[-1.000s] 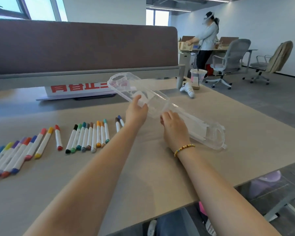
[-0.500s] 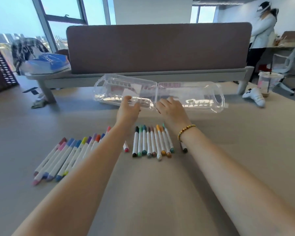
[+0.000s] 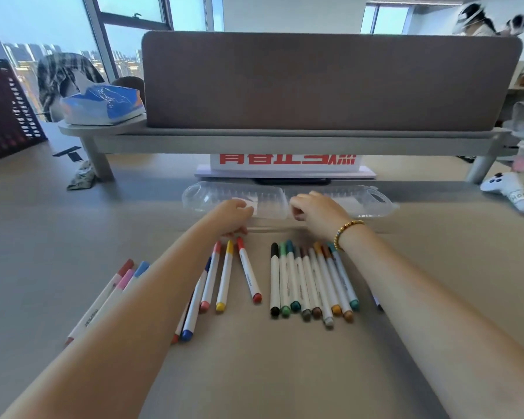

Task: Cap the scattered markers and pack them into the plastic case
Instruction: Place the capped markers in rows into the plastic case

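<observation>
The clear plastic case (image 3: 266, 198) lies opened flat on the table, its two halves side by side at the far side. My left hand (image 3: 232, 214) hovers at the front edge of its left half, fingers loosely curled with tips near the tabletop. At the case's middle, my right hand (image 3: 316, 210) with a beaded bracelet is also loosely curled and holds nothing. Several capped markers (image 3: 312, 282) lie in a row under my right wrist. Three more markers (image 3: 226, 276) lie between my arms. Another marker group (image 3: 115, 293) is partly hidden by my left forearm.
A brown desk divider (image 3: 330, 80) on a grey shelf closes off the far side, with a white sign with red characters (image 3: 285, 163) beneath it. A white game controller (image 3: 505, 192) lies far right. A blue tissue pack (image 3: 103, 104) and a dark red crate (image 3: 6, 110) stand left.
The case, held up in both hands before, now lies flat on the table. My hands have drawn back toward its front edge, and the view has tilted down over the markers.
</observation>
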The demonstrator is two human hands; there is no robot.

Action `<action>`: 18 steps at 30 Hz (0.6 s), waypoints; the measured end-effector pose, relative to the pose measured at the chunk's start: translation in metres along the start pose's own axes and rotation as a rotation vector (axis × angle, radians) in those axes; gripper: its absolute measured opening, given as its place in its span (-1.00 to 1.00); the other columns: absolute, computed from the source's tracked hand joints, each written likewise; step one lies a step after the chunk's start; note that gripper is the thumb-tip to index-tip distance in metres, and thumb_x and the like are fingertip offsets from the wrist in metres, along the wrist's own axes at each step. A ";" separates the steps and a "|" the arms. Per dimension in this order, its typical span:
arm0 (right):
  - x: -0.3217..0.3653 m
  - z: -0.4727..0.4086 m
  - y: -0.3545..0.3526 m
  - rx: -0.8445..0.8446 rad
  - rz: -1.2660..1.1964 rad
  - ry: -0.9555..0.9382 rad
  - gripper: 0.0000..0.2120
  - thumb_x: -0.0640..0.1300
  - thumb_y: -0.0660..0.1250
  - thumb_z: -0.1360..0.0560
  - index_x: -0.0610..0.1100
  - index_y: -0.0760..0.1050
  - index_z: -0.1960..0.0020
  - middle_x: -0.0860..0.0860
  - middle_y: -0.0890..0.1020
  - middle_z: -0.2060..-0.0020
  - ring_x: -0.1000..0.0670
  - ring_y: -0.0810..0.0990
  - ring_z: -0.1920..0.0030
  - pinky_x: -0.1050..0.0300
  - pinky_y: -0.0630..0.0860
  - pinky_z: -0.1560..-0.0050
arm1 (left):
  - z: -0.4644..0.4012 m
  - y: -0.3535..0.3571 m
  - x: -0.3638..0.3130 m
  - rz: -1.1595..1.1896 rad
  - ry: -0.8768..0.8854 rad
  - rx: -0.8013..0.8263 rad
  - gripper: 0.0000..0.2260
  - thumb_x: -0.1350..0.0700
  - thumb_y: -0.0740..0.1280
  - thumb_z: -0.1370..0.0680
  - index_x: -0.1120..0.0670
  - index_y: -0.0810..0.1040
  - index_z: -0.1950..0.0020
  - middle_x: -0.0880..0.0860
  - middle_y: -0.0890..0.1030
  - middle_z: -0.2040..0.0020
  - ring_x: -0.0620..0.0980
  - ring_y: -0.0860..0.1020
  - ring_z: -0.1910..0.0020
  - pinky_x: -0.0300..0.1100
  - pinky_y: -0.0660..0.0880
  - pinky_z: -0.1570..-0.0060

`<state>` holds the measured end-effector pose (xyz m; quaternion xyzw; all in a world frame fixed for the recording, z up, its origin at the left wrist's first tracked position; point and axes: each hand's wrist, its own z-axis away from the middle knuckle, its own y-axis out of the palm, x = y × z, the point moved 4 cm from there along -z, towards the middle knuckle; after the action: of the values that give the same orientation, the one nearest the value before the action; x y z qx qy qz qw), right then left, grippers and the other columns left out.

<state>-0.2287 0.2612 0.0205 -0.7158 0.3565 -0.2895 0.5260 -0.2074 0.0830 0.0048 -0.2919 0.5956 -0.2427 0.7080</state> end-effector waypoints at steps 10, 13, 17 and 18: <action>-0.015 0.015 -0.001 0.177 -0.201 0.182 -0.84 -0.21 0.24 -0.56 -0.06 0.58 -0.04 0.01 0.58 -0.02 -0.01 0.54 -0.07 0.15 0.44 -0.07 | 0.007 -0.002 0.002 -0.329 0.055 -0.045 -0.72 0.05 0.19 -0.61 0.14 0.56 -0.20 0.12 0.62 -0.07 -0.03 0.56 0.12 -0.36 0.40 0.27; -0.019 0.028 -0.011 0.018 -0.272 0.236 -0.76 -0.22 0.19 -0.59 -0.12 0.54 -0.20 -0.03 0.56 -0.14 -0.02 0.51 -0.16 0.15 0.42 -0.16 | 0.023 0.001 -0.014 -0.358 0.111 -0.151 -0.72 0.04 0.18 -0.61 0.07 0.49 -0.29 0.08 0.58 -0.14 -0.11 0.50 0.24 -0.38 0.37 0.37; -0.026 0.064 -0.026 -0.259 -0.521 0.398 -0.77 -0.25 0.13 -0.60 -0.17 0.53 -0.15 -0.06 0.56 -0.11 0.00 0.51 -0.12 0.23 0.37 -0.06 | 0.041 0.020 -0.035 -0.278 0.180 -0.170 -0.74 0.09 0.23 -0.59 0.09 0.49 -0.25 0.08 0.56 -0.15 -0.05 0.49 0.06 -0.26 0.42 0.13; -0.027 0.074 -0.026 -0.278 -0.556 0.434 -0.77 -0.25 0.12 -0.60 -0.17 0.52 -0.15 -0.06 0.56 -0.10 0.01 0.50 -0.09 0.22 0.37 -0.05 | 0.046 0.027 -0.038 -0.294 0.178 -0.147 -0.76 0.10 0.24 -0.57 0.11 0.50 -0.21 0.08 0.57 -0.10 -0.04 0.49 0.06 -0.23 0.42 0.10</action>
<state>-0.1811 0.3286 0.0237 -0.7717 0.2878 -0.5151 0.2374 -0.1692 0.1337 0.0180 -0.4042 0.6229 -0.3242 0.5861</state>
